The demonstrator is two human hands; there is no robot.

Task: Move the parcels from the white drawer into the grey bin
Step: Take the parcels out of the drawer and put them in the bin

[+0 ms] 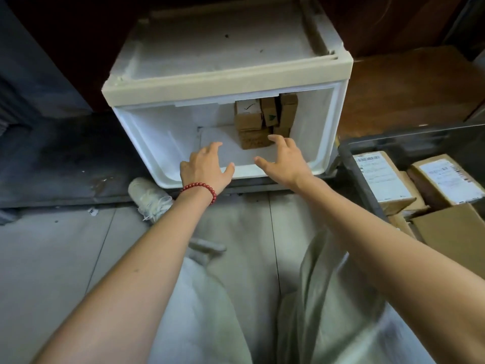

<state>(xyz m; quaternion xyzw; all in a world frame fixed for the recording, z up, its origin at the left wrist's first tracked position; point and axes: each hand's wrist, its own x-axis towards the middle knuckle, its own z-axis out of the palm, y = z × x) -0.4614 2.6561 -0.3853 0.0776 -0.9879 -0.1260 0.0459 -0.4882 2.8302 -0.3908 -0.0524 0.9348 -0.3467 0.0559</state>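
The white drawer (325, 143) fills the upper middle of the frame, the grey bin (364, 190) sits right of it. Brown parcels (253, 127) stack at the drawer's back. Your left hand (207, 166) and right hand (284, 158) reach in, fingers spread, each grip empty.

Looks like a storeroom or parcel-sorting corner, rather than a lived-in room. Bare grey tiled floor (65, 258), dusty and scuffed, with scraps of paper lying about. A white plastic drawer unit (225, 74) set straight on the floor, its top grimy, small brown cardboard parcels (259, 119) stacked at the back inside. Just to the right, a dark grey bin (364, 185) holding more cardboard boxes with printed shipping labels (380, 177) (text too blurred to read). A grubby roll of white material (147, 195) dropped beside the drawer. Dark wooden panelling (409, 88) behind.
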